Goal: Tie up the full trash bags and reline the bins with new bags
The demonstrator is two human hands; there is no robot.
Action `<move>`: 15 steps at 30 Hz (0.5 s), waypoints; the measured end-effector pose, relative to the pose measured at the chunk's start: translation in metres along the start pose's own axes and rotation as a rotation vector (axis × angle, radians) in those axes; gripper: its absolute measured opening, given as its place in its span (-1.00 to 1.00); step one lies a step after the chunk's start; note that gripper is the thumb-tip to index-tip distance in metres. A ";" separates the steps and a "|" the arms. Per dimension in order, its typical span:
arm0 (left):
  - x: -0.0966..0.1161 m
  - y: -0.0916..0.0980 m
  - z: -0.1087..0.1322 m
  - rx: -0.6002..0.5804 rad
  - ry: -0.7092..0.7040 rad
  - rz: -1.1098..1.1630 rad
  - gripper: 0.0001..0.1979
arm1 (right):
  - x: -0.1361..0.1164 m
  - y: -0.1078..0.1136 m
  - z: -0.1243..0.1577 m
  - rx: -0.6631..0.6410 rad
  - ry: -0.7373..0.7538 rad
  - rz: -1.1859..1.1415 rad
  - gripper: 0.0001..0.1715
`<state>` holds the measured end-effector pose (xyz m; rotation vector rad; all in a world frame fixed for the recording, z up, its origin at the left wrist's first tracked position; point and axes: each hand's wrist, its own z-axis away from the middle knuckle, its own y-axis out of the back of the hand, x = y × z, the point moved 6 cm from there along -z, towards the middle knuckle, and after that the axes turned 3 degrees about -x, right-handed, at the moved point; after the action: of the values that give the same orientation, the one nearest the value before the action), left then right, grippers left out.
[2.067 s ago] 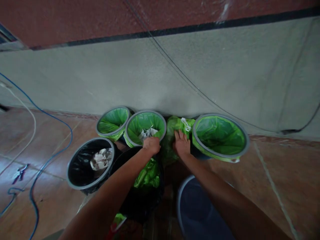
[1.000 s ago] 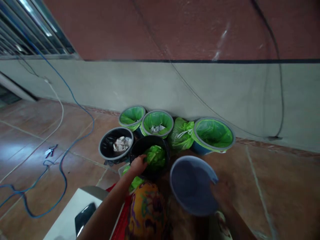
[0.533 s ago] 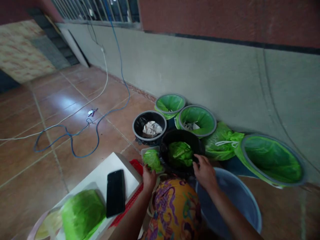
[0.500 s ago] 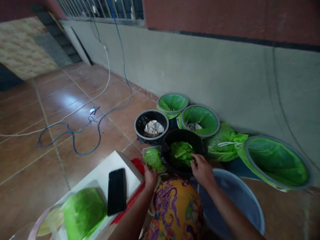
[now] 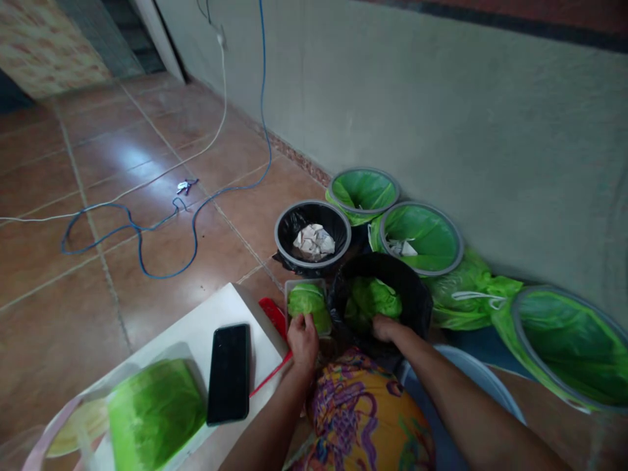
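Black bin (image 5: 417, 307) in front of you: green bag (image 5: 370, 299) bunched inside. Your right hand (image 5: 385, 326) is dug into the bag at near rim, grip unclear. Left of bin: your left hand (image 5: 303, 335) touches green bundle (image 5: 307, 302), closure unclear. Likely bag handling; next move needs firm hold. Blue bucket (image 5: 490, 374) crowds bin's right side.

Glossy tiled floor (image 5: 98, 261); thin shiny green plastic liners (image 5: 419, 235); crumpled white paper (image 5: 314, 240); glossy black phone (image 5: 228, 373).
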<state>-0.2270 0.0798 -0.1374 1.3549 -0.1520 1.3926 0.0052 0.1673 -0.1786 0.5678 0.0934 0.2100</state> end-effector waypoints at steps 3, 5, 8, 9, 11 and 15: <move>0.015 0.022 0.011 0.061 -0.032 0.096 -0.64 | 0.003 0.011 0.004 0.005 -0.002 -0.022 -0.70; 0.025 0.032 0.015 0.080 -0.057 0.133 -0.65 | 0.003 0.027 0.013 0.069 -0.016 -0.052 -0.66; 0.037 0.041 0.020 0.098 -0.111 0.190 -0.68 | -0.009 0.068 0.039 0.353 0.013 -0.201 -0.63; 0.039 0.042 0.021 0.109 -0.133 0.206 -0.70 | -0.020 0.082 0.051 0.462 0.085 -0.276 -0.63; 0.043 0.045 0.024 0.130 -0.191 0.225 -0.74 | -0.055 0.103 0.074 0.582 0.357 -0.403 -0.62; 0.051 0.048 0.028 0.126 -0.376 0.219 -0.79 | -0.138 0.111 0.100 0.477 0.882 -0.338 -0.33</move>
<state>-0.2306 0.0718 -0.0622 1.7402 -0.4806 1.3288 -0.1337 0.1760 -0.0303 0.8881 1.1100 0.0923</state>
